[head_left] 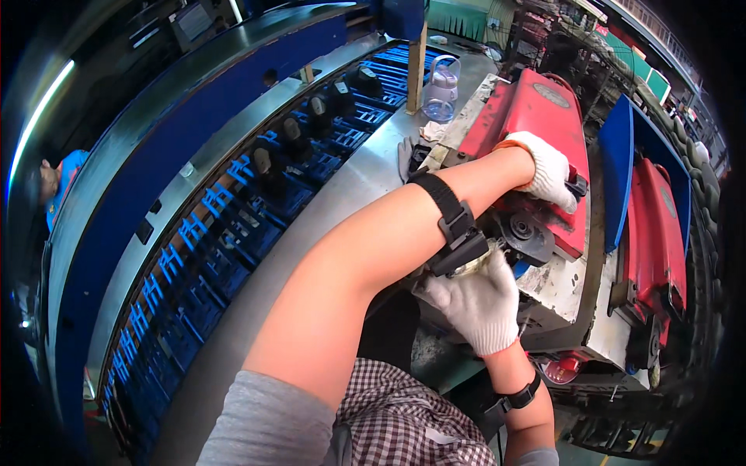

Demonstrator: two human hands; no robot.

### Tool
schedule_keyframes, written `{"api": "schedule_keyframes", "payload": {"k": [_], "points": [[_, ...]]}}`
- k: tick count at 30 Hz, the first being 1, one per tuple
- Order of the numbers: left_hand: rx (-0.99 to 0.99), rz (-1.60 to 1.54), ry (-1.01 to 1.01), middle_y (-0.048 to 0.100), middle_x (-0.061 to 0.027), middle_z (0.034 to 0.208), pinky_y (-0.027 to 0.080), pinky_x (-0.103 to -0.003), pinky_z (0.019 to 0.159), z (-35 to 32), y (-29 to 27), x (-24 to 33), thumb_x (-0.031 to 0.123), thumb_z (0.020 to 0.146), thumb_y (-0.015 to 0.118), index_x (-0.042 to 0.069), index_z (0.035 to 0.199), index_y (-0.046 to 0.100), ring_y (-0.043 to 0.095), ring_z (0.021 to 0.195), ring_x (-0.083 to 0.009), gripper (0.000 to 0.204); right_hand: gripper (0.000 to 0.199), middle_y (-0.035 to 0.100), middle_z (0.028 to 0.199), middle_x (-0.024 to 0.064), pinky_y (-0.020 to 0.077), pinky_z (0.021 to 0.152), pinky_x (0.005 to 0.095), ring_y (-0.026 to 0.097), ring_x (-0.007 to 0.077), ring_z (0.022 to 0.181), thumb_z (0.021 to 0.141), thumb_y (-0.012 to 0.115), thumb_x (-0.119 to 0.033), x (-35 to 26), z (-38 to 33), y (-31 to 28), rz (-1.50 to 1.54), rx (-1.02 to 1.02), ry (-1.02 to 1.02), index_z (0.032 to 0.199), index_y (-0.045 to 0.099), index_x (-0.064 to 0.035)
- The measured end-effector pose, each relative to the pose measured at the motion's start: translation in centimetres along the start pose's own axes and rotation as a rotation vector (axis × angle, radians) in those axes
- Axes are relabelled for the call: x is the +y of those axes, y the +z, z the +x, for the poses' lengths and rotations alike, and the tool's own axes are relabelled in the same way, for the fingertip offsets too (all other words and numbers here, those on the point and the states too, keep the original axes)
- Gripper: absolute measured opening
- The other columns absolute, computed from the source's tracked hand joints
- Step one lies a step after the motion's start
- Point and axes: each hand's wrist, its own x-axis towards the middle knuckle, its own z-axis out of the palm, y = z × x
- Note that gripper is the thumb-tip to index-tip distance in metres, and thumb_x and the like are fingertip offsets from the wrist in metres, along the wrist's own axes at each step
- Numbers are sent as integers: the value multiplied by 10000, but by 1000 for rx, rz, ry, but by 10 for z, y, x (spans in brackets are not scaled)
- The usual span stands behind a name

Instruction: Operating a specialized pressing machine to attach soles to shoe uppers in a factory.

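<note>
My left arm reaches across to a red machine cover (536,109). My left hand (544,172), in a white knit glove, is closed round a small black handle (576,185) on that cover. Below it my right hand (478,299), also gloved, is curled with the thumb apart, under my left forearm. A pale thing (472,266) shows at its fingertips, partly hidden by the black strapped device (462,245) on my left forearm; its kind is unclear. A round black machine part (524,229) sits just right of the right hand's fingers.
A second red machine (657,233) stands to the right, beside a blue panel (616,167). Left runs a metal counter (342,186) along a conveyor of blue slats (194,272) carrying several dark pieces. A clear bottle (441,89) stands by a wooden post (416,74). A person (66,182) is at far left.
</note>
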Motion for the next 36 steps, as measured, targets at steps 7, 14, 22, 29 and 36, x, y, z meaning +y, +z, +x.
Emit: {"api": "schedule_keyframes", "payload": {"k": [7,14,22,29,36], "points": [[20,39,5,780,-164,1069,562,-427,883,-3,11,-3,709,857,596,106,1127,804,745,979,-346,693,522,598,867,-12,402,609,284,548,127,733,1098,476,-555,-36,-43,-16,68,5,15,1228,613,-69],[58,50,65,758,-168,1190,530,-422,990,-1,11,10,724,946,503,117,1219,766,714,1126,-357,716,542,703,915,70,538,600,287,646,173,670,1093,534,-510,-128,-169,-45,-815,465,-440,1392,603,-63],[404,-403,-63,731,-89,1136,518,-350,987,-9,25,26,340,998,704,49,1309,643,679,1070,-194,430,324,723,1158,134,524,984,458,654,371,1100,994,663,-289,-278,-327,-62,-2472,1691,-1028,1242,721,-89],[442,-150,205,638,-152,1390,475,-385,1121,19,37,117,319,945,726,71,1415,604,621,1313,-286,545,460,734,1104,255,545,912,525,697,450,1046,1090,453,-449,-236,-375,-72,-2111,1938,-425,1268,703,-106],[159,-8,550,579,-215,1424,498,-460,1087,74,78,187,394,912,665,73,1477,525,592,1299,-413,665,438,765,1043,195,600,855,429,753,369,975,998,666,-273,-150,-330,-15,-2249,1339,-530,1410,641,-127]]}}
